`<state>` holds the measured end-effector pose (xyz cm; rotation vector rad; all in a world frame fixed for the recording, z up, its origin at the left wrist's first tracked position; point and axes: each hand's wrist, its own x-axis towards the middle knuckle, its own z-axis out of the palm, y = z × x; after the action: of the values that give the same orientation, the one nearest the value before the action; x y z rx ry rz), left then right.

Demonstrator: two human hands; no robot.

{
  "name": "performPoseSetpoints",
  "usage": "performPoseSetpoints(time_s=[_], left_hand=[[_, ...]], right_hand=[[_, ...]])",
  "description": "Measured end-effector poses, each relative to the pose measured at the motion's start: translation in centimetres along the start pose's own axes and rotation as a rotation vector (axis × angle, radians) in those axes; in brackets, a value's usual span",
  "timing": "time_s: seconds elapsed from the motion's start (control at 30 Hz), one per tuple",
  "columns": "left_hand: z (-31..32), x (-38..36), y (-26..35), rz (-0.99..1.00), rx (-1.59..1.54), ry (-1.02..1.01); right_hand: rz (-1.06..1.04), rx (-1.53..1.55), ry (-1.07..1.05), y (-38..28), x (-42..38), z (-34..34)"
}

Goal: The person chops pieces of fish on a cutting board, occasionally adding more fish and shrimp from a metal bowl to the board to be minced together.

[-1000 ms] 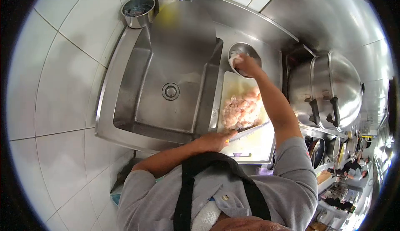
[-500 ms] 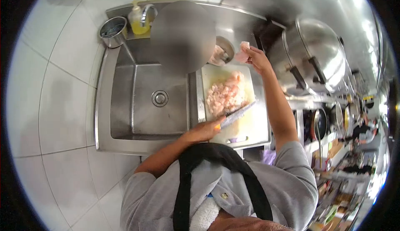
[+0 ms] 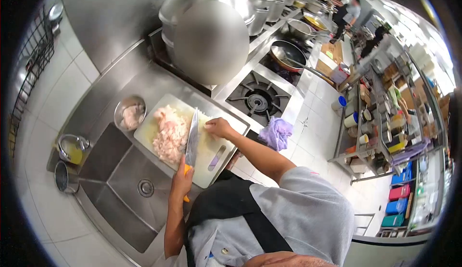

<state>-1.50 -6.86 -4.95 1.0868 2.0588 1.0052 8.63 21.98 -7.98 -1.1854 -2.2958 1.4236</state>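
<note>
My left hand [image 3: 181, 179] grips the orange handle of a kitchen knife [image 3: 192, 139], its broad blade lying across the white cutting board [image 3: 153, 141]. Left of the blade is a heap of chopped pale pink raw meat [image 3: 171, 134]. On the blade's other side, my right hand [image 3: 219, 128] is closed, its fingertips at a pale piece of raw meat [image 3: 204, 118] on the board. That piece is partly hidden by the fingers. Beyond the board's far left corner stands a metal bowl [image 3: 118, 118] with more raw meat [image 3: 131, 116] in it.
A steel sink [image 3: 122, 173] lies left of the board, with a metal container [image 3: 61, 176] by its corner. A gas burner [image 3: 256, 102], a wok [image 3: 288, 55] and large pots [image 3: 260, 19] line the right. A purple cloth [image 3: 276, 133] hangs near my right arm.
My right hand has brought a piece of meat from beside the bowl down to the board near the knife. My view has turned right; the knife stays in my left hand.
</note>
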Motion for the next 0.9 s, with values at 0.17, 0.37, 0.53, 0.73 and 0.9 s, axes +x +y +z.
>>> performPoseSetpoints(time_s=[0.17,0.37,0.53,0.73,0.9], left_hand=[[-0.4,-0.3,-0.2,-0.084,-0.027,-0.057],[-0.5,-1.0,0.9,-0.023,0.017,0.007],[-0.5,-0.8,0.2,0.005,0.012,0.01],[-0.7,-0.6,0.7,-0.031,0.026,0.002],[-0.4,-0.7,0.4,0.01,0.039,0.031]], right_hand=[[-0.041,-0.402,0.164,0.4,-0.2,0.1],[0.209,0.317,-0.127,-1.7,-1.2,-1.8],[0.019,0.295,-0.093,-0.7,0.6,1.2],[-0.76,-0.462,0.256,0.2,0.6,2.7],[0.068,-0.132,0.108,-1.5,1.2,1.3]])
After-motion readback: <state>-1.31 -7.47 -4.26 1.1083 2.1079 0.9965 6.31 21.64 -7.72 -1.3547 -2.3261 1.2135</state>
